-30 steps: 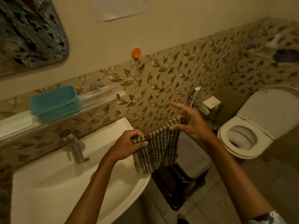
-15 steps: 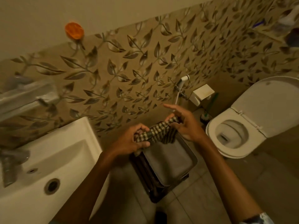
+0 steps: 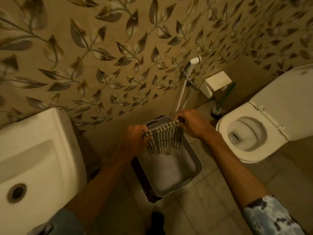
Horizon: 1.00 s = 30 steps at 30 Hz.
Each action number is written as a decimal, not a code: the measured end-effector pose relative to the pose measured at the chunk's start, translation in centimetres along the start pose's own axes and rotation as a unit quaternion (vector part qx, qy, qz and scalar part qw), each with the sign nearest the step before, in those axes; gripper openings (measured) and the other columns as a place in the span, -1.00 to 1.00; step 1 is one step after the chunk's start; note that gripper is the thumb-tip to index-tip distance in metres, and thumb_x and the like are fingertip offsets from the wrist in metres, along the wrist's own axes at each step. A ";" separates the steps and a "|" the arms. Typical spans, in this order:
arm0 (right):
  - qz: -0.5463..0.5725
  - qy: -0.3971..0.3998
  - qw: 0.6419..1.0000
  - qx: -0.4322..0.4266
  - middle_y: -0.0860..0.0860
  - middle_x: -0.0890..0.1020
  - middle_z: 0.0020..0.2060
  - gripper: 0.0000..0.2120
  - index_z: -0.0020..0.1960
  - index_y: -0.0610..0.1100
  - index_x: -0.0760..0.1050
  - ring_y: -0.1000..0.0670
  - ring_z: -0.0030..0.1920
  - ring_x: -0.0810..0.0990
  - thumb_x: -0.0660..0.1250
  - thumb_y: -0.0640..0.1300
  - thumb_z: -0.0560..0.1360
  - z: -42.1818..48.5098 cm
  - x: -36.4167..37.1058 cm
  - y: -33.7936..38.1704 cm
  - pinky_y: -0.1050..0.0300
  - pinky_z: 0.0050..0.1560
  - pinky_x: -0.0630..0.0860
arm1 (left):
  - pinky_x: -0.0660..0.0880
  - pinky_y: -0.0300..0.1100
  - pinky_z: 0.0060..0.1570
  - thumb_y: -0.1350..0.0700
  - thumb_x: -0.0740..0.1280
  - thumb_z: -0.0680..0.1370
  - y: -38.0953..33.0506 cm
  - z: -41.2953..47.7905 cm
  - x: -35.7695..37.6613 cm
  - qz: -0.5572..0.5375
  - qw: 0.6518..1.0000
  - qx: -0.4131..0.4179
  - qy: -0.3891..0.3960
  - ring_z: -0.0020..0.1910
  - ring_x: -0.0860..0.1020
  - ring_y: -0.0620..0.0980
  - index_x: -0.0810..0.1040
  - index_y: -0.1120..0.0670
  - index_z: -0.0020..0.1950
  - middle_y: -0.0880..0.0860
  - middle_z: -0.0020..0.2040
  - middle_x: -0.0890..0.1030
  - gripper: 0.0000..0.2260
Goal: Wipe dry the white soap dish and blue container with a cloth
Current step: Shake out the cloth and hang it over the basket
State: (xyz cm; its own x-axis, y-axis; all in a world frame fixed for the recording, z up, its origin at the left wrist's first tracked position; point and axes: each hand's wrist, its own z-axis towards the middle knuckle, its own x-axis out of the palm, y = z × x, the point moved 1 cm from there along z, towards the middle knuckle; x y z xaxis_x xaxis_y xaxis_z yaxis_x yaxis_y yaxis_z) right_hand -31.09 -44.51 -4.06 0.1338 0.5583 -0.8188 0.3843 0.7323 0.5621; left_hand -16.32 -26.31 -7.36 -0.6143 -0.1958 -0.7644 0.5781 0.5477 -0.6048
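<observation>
In a dim bathroom with leaf-patterned wall tiles, a person is looking down at their own two hands, which are holding a checked cloth (image 3: 163,141) stretched between them. At the left edge of the view, a white washbasin (image 3: 39,150) is jutting out from the wall, its drain showing near the bottom left corner. Next, the left hand (image 3: 135,138) is pinching one upper corner of the cloth, fingers curled closed around the fabric. The cloth is hanging below both grips, over a grey plastic bin (image 3: 171,172) that is standing on the floor against the wall. The right hand (image 3: 191,123) is gripping the other upper corner, fingers likewise closed on the fabric, near the bin's far rim. At the right, a white toilet (image 3: 245,134) is sitting with its lid raised.

Neither the white soap dish nor the blue container is appearing anywhere in this view, so their condition cannot be told. Judging from the cloth being spread out flat and away from the basin, the wiping is probably not under way at this moment; whether anything remains cannot be told.
</observation>
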 end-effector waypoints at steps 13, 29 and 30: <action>-0.032 -0.098 0.994 0.044 0.01 0.48 -0.30 -0.86 -0.25 -0.07 0.39 0.01 -0.27 0.41 0.16 -0.24 0.44 6.0 3.2 -3.0 0.25 -0.36 0.15 | 0.25 -0.19 -0.29 0.13 0.39 0.45 2.0 6.1 1.0 0.037 0.997 -0.003 -0.071 -0.19 0.50 0.09 0.42 0.00 -0.19 0.06 -0.22 0.52 -0.85; 0.144 0.011 0.985 0.090 0.01 0.55 -0.40 -0.82 -0.30 -0.07 0.48 0.11 -0.40 0.45 0.28 -0.29 0.41 -5.1 15.7 -10.9 0.47 -0.32 0.30 | 0.48 -0.12 -0.23 0.22 0.26 0.44 7.9 -0.9 17.3 0.071 0.995 0.034 0.054 -0.20 0.58 0.08 0.61 0.11 -0.14 0.11 -0.20 0.62 -0.86; 0.151 0.026 0.983 0.099 0.09 0.52 -0.40 -0.78 -0.31 0.04 0.43 0.17 -0.39 0.45 0.28 -0.22 0.44 -5.8 16.6 -11.3 0.43 -0.32 0.32 | 0.53 -0.05 -0.16 0.21 0.24 0.47 8.1 -1.1 18.5 0.078 0.994 0.019 0.073 -0.14 0.60 0.10 0.61 0.10 -0.10 0.12 -0.14 0.63 -0.85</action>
State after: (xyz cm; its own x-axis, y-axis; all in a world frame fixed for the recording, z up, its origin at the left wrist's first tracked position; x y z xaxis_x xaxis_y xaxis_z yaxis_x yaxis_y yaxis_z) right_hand -38.48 -41.25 -23.36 0.2230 0.7617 -0.6083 0.5047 0.4436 0.7406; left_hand -23.62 -24.58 -26.19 -0.5853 0.0115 -0.8107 0.6913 0.5297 -0.4915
